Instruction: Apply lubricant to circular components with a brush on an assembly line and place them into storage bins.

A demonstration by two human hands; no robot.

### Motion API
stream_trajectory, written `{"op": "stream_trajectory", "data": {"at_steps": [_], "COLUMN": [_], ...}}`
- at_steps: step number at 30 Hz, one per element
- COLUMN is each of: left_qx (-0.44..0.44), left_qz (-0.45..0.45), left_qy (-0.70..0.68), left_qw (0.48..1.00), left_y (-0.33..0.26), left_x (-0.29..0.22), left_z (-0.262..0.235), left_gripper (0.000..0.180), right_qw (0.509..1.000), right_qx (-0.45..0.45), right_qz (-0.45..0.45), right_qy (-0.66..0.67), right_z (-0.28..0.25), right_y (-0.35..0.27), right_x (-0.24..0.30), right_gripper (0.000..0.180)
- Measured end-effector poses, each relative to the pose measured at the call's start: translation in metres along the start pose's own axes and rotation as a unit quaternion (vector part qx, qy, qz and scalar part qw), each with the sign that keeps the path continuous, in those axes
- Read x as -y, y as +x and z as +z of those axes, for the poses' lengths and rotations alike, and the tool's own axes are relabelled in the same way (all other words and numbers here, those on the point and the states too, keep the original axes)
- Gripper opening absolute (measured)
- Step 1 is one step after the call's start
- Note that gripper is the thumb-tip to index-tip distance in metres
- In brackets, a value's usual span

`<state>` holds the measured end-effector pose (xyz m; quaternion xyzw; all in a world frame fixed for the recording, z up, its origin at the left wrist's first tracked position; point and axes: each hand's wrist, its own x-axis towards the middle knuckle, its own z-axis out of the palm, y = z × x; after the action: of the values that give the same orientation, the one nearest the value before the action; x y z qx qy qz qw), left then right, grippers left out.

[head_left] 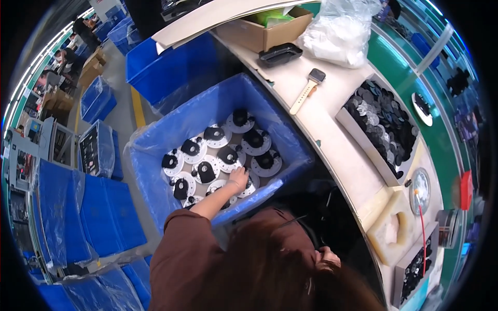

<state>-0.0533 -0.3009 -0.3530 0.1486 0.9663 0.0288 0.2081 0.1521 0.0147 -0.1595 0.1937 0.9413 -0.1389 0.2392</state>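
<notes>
Discs (206,171), white with black fittings on top, lie side by side in the lined blue bin (286,141), which serves here as the landmark. The left hand (238,179) reaches down inside the bin, fingers half curled over a disc at the side nearer the bench (340,173); whether it grips that disc or only touches it, I cannot tell. The right hand (327,256) is outside the bin, between it and the bench's near end, fingers bent and partly covered, so I cannot tell whether it has hold of anything. The step in hand looks like setting or adjusting a disc within the layer, and the next move probably calls for opening the fingers and clearing the fittings without knocking a neighbour. Counted, about twelve discs show in the bin, a few partly hidden by the forearm. On the bench to the right of the bin are two trays of black pieces (365,150), one watch (317,76), one yellowish block with a hole (381,238) and one black dish (280,54); beyond the bin's far side, one cardboard box (290,32) and one clear bag (337,36)
</notes>
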Motion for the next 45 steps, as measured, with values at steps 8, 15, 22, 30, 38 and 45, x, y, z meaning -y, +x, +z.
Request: {"op": "stream_trajectory", "data": {"at_steps": [8,15,22,30,38,45], "left_qx": [-0.057,-0.105,-0.068,0.0,-0.279,-0.239], "left_qz": [0.03,0.116,0.065,0.151,0.388,0.683], "left_qy": [-0.011,0.043,-0.003,-0.585,-0.401,-0.153], "left_qw": [0.998,0.987,0.996,0.797,0.782,0.673], "left_y": [-0.013,-0.023,-0.01,-0.045,-0.083,-0.079], "left_x": [0.001,0.016,0.006,0.033,-0.138,-0.317], "left_z": [0.005,0.029,0.016,-0.174,-0.349,-0.331], "left_gripper": [0.048,0.036,0.03,0.014,0.023,0.028], "right_qw": [1.0,0.999,0.999,0.998,0.96,0.925], "right_qx": [0.001,0.014,0.013,0.004,-0.056,-0.19], "right_qz": [0.004,0.027,0.019,0.027,-0.154,-0.053], "right_qy": [0.022,0.014,0.023,0.049,0.226,0.324], "right_z": [0.0,0.002,0.001,-0.016,-0.074,-0.113], "right_y": [-0.004,-0.001,-0.004,-0.02,-0.059,-0.115], "right_x": [0.0,0.001,0.003,-0.002,-0.035,-0.056], "right_gripper": [0.028,0.028,0.028,0.028,0.024,0.016]}}
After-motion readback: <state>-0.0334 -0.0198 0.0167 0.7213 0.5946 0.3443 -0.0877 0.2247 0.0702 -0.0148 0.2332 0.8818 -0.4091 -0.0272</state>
